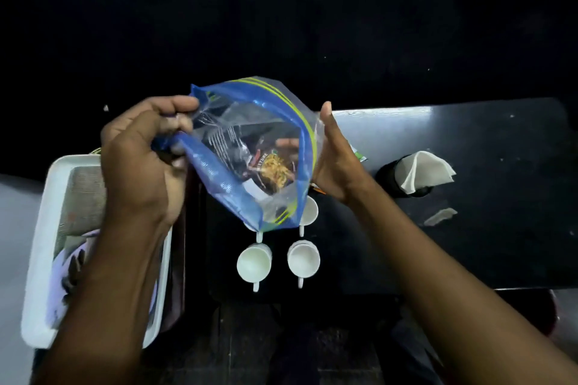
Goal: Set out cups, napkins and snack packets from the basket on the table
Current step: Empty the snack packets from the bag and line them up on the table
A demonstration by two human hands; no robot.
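Above the cups [278,261], left hand [140,162] pinches the bag [250,150]; right hand [334,159] cups its side. Snack step: next, open it and draw the packet [273,170] out.

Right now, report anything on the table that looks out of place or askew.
One small pale scrap lies loose on the dark table, apart from the napkins standing in their dark holder. I cannot tell what it is. The white cups sit upright in tidy rows.

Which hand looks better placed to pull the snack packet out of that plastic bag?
Probably the right hand: it rests open against the bag, while the left hand is pinching the bag's edge, holding it.
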